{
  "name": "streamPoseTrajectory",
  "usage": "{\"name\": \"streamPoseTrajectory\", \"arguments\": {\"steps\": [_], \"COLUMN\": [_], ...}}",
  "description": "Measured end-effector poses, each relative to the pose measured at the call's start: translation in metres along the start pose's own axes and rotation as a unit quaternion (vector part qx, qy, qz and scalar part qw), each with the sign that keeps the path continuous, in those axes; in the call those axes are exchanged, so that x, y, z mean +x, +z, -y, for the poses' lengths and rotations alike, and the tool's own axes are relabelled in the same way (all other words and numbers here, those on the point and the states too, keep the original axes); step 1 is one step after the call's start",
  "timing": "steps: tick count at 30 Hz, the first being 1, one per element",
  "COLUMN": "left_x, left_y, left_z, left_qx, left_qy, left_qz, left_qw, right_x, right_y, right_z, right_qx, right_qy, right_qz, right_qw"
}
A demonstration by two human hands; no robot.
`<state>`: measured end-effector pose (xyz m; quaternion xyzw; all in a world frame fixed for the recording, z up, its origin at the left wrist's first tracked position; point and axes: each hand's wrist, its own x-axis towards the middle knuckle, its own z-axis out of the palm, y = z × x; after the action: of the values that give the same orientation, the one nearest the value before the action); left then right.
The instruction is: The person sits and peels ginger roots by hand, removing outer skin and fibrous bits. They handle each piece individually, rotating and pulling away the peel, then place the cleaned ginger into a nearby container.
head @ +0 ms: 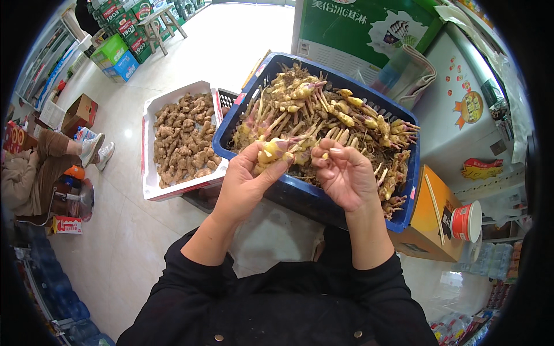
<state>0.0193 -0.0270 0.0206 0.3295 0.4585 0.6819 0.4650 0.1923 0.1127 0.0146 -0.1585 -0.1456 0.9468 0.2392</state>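
My left hand grips a knob of young ginger, pale yellow with pink shoot bases, above the near side of a blue plastic basket. To its right, my right hand is raised with curled fingers, and a small yellow ginger piece shows at the fingertips. Beneath both hands the basket is heaped with young ginger, with stalk stubs, roots and soil on it. Left of the basket, a white foam box holds brown mature ginger.
A cardboard box with chopsticks and a paper cup stands right of the basket. Beyond are a green freezer and a white cabinet. A seated person is at left; a wooden stool stands farther back.
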Motion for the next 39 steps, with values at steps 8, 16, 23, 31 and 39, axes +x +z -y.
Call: {"name": "streamPoseTrajectory", "arguments": {"steps": [8, 16, 23, 31, 39], "left_x": [0.002, 0.004, 0.004, 0.000, 0.000], "left_y": [-0.007, -0.009, -0.007, -0.004, -0.008], "left_z": [-0.003, -0.009, -0.013, -0.005, -0.003], "left_qx": [0.348, 0.519, 0.177, -0.071, -0.047], "left_qy": [0.215, 0.363, 0.108, -0.067, -0.085], "left_qz": [-0.036, 0.006, 0.048, 0.038, 0.047], "left_qw": [0.912, 0.774, 0.977, 0.994, 0.994], "right_x": [-0.011, -0.015, -0.016, -0.013, -0.012], "right_y": [0.017, 0.025, 0.023, 0.023, 0.025], "right_z": [-0.011, -0.010, -0.015, -0.020, -0.019], "right_qx": [-0.159, -0.269, -0.299, -0.369, -0.461], "right_qy": [0.038, 0.054, -0.046, -0.076, -0.108], "right_qz": [-0.011, -0.032, -0.044, -0.021, -0.028], "right_qw": [0.987, 0.961, 0.952, 0.926, 0.880]}}
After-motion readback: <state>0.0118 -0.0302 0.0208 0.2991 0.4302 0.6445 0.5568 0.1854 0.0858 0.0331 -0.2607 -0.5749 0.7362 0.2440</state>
